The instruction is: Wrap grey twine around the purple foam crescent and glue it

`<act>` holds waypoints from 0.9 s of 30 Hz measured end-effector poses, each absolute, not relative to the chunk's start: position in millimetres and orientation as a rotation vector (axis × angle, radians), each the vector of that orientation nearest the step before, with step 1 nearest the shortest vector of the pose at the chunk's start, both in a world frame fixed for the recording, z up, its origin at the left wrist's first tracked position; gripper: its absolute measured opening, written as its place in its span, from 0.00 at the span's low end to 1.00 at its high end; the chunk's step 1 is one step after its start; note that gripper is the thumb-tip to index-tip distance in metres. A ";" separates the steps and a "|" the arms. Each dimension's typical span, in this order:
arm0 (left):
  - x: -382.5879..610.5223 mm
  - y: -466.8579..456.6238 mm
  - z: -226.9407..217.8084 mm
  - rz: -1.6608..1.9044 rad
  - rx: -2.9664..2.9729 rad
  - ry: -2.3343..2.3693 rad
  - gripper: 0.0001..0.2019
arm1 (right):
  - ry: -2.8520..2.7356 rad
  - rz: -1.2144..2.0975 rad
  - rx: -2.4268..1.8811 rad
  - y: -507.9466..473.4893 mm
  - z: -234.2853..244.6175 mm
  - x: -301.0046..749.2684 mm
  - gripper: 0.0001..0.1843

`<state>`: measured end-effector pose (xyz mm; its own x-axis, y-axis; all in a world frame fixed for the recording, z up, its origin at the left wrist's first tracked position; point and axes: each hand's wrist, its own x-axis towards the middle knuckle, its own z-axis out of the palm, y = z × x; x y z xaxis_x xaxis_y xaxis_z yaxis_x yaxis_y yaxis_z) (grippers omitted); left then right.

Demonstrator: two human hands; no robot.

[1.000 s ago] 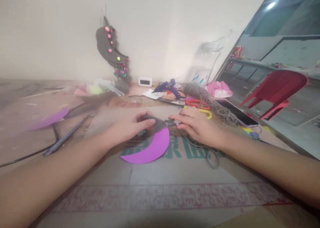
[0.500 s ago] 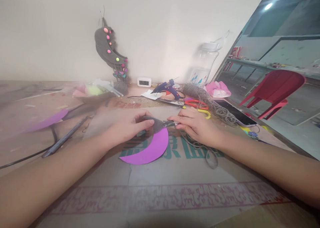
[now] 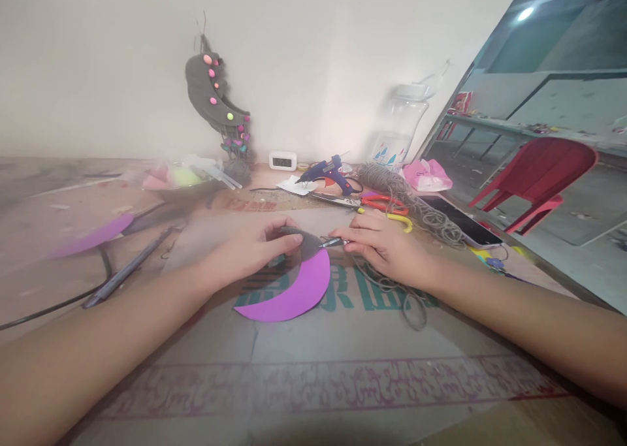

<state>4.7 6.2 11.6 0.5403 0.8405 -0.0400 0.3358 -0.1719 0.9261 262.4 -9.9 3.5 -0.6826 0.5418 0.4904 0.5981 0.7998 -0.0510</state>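
Purple crescent (image 3: 298, 289): lies flat on the cardboard sheet (image 3: 343, 341), near the middle, between both hands; its far tip is covered in a grey twine wrap (image 3: 307, 241).
Left hand (image 3: 249, 247): fingers pressed together and closed down over the wrapped end, pinning the crescent to the sheet.
Right hand (image 3: 386, 243): thumb and forefinger pinch a twine strand (image 3: 333, 241) just right of the wrapped tip; the other fingers rest on the sheet.
Twine heap (image 3: 406, 198): loose grey tangle at the far right of the hands, trailing nearer under the right wrist.
Clear jar (image 3: 401, 129): upright against the far wall, lid on, boat print low on its side; what is inside I cannot make out.
Shallow dish (image 3: 181, 181): far left, holding pink and yellow-green pieces and pale sticks, all blurred.
Pink bag (image 3: 427, 175): crumpled, just right of the jar's foot; contents hidden.
Tools: blue glue gun (image 3: 328, 170) and red-handled scissors (image 3: 385, 202) lie beyond the hands, a small clock (image 3: 283, 160) by the wall.
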 end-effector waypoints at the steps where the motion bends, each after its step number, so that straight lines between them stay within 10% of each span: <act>1: 4.9 6.0 11.8 0.615 1.746 0.988 0.13 | -2.490 -0.150 -0.848 -9.8 3.4 262.6 0.15; 27: 4.4 8.6 9.1 0.688 1.699 1.024 0.13 | -2.389 -0.132 -0.916 -9.1 2.6 264.8 0.16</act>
<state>4.4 8.6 9.1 0.4806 0.8767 -0.0220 0.3108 -0.1468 0.9391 264.8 -9.1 2.6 -0.6022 0.5840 0.5443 0.6402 0.7606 -0.1077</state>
